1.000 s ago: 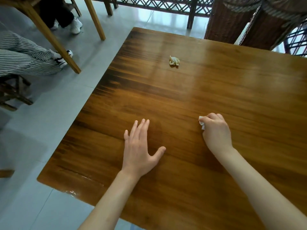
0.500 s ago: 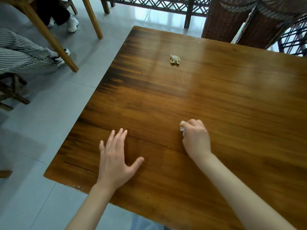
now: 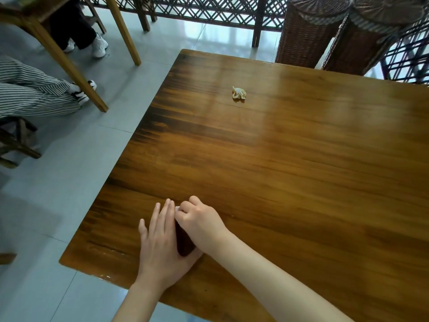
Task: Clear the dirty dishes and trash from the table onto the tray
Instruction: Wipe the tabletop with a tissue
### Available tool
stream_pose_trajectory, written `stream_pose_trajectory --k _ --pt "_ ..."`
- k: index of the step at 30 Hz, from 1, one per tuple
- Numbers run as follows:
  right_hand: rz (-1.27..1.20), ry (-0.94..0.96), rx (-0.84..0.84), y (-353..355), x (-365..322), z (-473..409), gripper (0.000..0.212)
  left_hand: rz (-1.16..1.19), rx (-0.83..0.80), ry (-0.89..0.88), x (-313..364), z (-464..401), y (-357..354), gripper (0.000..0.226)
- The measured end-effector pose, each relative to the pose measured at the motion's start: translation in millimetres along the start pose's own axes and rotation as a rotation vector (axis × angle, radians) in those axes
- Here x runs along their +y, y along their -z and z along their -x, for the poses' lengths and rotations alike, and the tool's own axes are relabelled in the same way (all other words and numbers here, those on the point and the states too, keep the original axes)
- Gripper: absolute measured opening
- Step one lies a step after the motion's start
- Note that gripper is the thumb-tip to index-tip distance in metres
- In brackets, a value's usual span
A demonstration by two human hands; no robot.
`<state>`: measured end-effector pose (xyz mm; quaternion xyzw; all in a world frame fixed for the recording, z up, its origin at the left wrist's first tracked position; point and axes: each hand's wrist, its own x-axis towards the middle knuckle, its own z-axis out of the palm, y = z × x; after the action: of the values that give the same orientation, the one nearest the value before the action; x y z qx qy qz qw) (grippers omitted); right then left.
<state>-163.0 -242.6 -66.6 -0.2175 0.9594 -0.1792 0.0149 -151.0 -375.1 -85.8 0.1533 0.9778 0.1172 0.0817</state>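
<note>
item: white tissue wad [image 3: 177,208], a small sliver visible at the knuckles of the right hand [image 3: 200,223]; fingers curled around it, pressed to the counter [image 3: 301,182] at about 7 o'clock of the surface, near the front-left corner.
item: left hand [image 3: 162,240], fingers straight and flat on the wood, set just beside the right hand at its 9 o'clock, touching at the fingertips; holds nothing.
item: crumpled yellowish napkin scrap [image 3: 239,92], loose at 12 o'clock of the counter, well apart from both hands.
item: tray, not in view.
surroundings: wicker chairs [image 3: 306,33] at 1 o'clock; seated person's striped trouser leg [image 3: 34,94] at 10 o'clock.
step, judged: gathering trash or crumbs toward the counter edge with the wad.
next, judged: a long reach to the far scrap, then carrying both pieces to the unseen tray.
</note>
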Motion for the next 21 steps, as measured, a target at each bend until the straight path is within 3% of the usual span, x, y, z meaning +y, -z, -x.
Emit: stream_pose_trajectory --k 4,13,21 --pt "0.092 -0.085 0.048 6.3 12.9 0.6 0.017 0.011 -0.006 0.008 9.9 -7.4 -1.7 0.109" --pt "0.018 -0.658 0.275 35.9 70.3 27.8 0.014 -0.031 -0.029 -0.057 29.6 -19.8 -4.1 0.109" --pt "0.007 -0.764 0.336 40.3 91.5 47.4 0.012 -0.072 -0.019 -0.115 54.4 -46.4 -1.1 0.108"
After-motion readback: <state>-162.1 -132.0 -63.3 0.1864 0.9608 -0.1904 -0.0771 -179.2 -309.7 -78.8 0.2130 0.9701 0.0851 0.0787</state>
